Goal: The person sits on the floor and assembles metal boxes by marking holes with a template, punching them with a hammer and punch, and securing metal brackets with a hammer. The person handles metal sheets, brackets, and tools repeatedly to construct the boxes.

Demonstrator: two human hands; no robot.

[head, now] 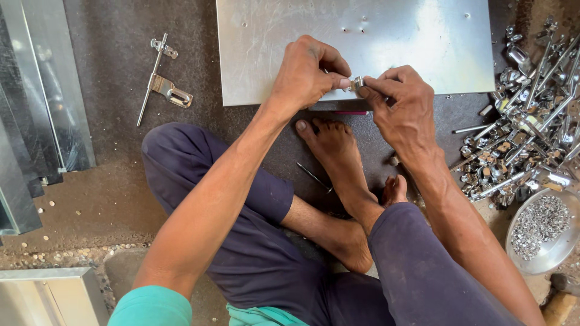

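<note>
Small shiny metal fitting (357, 83): pinched between fingertips of left hand (305, 75) and right hand (402, 108), steadied at near edge of flat rectangular steel sheet (356, 42). Heap of loose chromed latch parts (525, 127) lay at right, within reach.

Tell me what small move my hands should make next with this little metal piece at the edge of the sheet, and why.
Probably seat it flat on the sheet's edge. Both the left hand and right hand pinch the small metal fitting right at the near edge of the metal sheet, and it looks raised rather than flush there.
</note>
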